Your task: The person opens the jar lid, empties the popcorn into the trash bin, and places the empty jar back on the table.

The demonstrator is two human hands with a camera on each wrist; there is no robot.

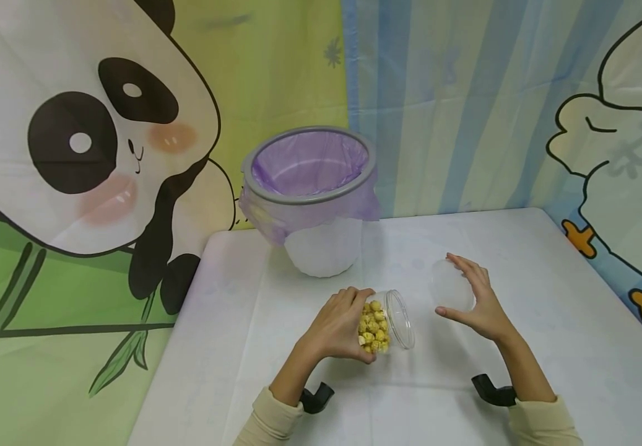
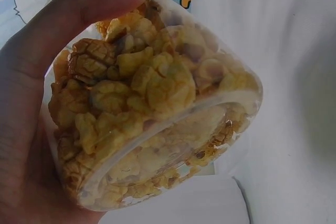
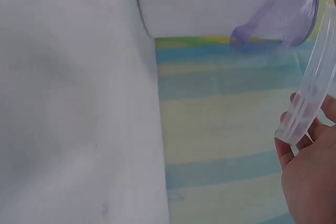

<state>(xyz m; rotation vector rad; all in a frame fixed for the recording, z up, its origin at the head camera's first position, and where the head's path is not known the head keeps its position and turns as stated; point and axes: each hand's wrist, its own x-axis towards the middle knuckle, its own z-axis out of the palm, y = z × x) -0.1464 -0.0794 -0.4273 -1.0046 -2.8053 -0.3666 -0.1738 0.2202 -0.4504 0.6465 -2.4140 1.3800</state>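
I have the left hand [image 1: 343, 325] gripping the tipped popcorn jar [image 1: 392, 322] in front of the bin [image 1: 323, 248], the right hand [image 1: 481, 311] holding the lid [image 1: 450, 286] farther right; I'd steady that tilt against spills.

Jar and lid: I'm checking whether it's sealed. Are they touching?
Apart: the head view shows a strip of white tabletop between the open jar and the lid.
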